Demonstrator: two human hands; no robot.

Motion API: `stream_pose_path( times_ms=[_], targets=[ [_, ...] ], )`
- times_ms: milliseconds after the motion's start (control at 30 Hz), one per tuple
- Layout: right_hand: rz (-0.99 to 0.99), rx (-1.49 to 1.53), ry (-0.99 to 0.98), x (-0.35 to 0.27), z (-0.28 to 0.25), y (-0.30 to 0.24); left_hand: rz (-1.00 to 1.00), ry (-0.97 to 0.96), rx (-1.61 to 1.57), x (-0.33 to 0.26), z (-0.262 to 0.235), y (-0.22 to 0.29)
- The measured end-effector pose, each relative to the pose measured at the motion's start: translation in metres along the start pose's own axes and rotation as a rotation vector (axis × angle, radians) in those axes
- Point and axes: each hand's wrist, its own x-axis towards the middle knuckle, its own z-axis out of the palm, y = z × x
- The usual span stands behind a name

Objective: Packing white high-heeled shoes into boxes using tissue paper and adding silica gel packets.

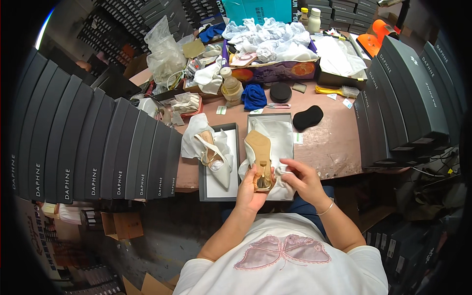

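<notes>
**Shoe held sole-up over its box**

Both forearms rise from the lower edge and bend inward toward the open box (290, 119). Left hand (250, 189) curls its fingers shut around the heel end of a tan-soled shoe (259, 153), which sits sole-up over the box's near end. Right hand (303, 178) lies just right of the heel, fingers bent and pinching white tissue (284, 142) that lines the box. Left of the box, a second shoe (215, 158) lies in a lid (235, 162).
</notes>
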Motion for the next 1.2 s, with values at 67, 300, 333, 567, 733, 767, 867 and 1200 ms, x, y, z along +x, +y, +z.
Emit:
stream_pose_path(
  times_ms=[67,300,333,567,733,767,867,1200],
  targets=[
    [0.148,0.263,-0.138,0.012,0.008,-0.004,0.02,0.003,0.102,-0.001,-0.005,-0.003],
    [0.195,0.881,-0.251,0.033,0.006,-0.021,0.588,-0.238,1.03,-0.036,0.008,0.03],
    [0.196,0.984,-0.256,0.035,0.004,-0.026,0.825,-0.23,1.391,-0.038,0.002,0.034],
    [0.196,0.929,-0.247,0.016,0.016,-0.042,1.263,-0.413,1.566,-0.016,0.016,0.028],
    [0.181,0.426,-0.152,-0.011,-0.025,-0.021,0.594,-0.376,0.728,-0.028,0.019,0.046],
    [0.174,0.522,-0.075,-0.012,-0.037,-0.018,0.513,-0.433,0.78,-0.031,0.027,0.058],
    [0.1,0.689,-0.001,-0.012,-0.045,-0.031,0.168,-0.465,0.793,-0.049,0.043,0.064],
    [0.161,0.441,-0.049,-0.027,-0.011,-0.03,-0.23,-0.386,0.502,-0.058,-0.024,0.021]
  ],
)
